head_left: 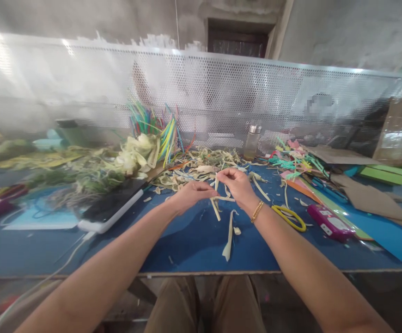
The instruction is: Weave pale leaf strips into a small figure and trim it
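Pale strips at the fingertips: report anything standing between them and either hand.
Nothing visible does: the left hand and right hand both have their fingertips at the pale strips, over the blue tabletop.

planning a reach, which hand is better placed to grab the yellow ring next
Probably the right hand: the yellow ring lies beside its forearm, farther from the left hand. Both hands pinch pale husk-like strips, though.

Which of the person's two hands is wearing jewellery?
The right hand: it wears a gold-coloured bracelet at the wrist, while the left hand has none.
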{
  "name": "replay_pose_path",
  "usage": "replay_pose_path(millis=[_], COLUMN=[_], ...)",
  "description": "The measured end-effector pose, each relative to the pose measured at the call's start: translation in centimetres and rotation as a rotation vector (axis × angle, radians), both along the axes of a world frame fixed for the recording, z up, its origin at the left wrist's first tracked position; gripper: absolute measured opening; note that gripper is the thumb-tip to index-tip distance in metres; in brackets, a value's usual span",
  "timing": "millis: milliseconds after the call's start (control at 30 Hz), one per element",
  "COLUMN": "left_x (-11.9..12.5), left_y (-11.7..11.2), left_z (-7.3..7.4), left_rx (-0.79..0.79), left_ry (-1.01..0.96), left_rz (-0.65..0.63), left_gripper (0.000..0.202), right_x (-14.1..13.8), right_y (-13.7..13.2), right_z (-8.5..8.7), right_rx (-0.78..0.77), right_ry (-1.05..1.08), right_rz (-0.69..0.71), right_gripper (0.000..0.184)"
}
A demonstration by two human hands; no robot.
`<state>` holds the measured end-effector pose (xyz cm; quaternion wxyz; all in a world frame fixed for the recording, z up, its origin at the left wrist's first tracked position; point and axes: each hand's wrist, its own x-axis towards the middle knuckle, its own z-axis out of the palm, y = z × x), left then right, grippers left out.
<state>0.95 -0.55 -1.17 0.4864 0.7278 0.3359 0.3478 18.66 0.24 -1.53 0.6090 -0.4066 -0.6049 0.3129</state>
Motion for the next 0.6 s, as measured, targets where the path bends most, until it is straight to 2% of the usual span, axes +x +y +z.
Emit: replay_pose_path(millis=[67, 133, 200, 267, 367, 500, 600], left_x=[0.1, 0.1, 0.1, 0.1, 0.2, 0.3, 0.3], left_y=[0.3, 0.7, 1.0, 1.3, 1.3, 0.7, 0.5], left_z=[-0.3, -0.6, -0.8, -0.9, -0.9, -0.8, -0.5], left_rx=[-0.035, -0.065, -0.083, -0.097, -0.142, -0.242, -0.202], left_ry=[-0.033, -0.13, -0.228, -0.298, -0.346, -0.359, -0.3], left_rz=[0.08, 0.214, 0.318, 0.355, 0.34, 0.253, 0.224], left_gripper=[0.035, 0.036, 0.036, 0.037, 0.038, 0.033, 0.031], right_x=[0.4, 0.8, 0.9, 0.7, 0.0, -0.3, 0.0], right_y=[0.0, -0.2, -0.8, -1.4, -1.9, -1.7, -1.5], right_z=[0.1, 0.4, 0.8, 1.0, 0.9, 0.5, 0.6], right_rx=[0.067, 0.144, 0.169, 0.144, 0.105, 0.129, 0.178], right_ry=[-0.066, -0.142, -0.268, -0.43, -0.592, -0.606, -0.65], right_rz=[-0.132, -0.315, -0.389, -0.322, -0.149, -0.039, -0.004], right_gripper=[0.034, 0.038, 0.034, 0.036, 0.031, 0.025, 0.022])
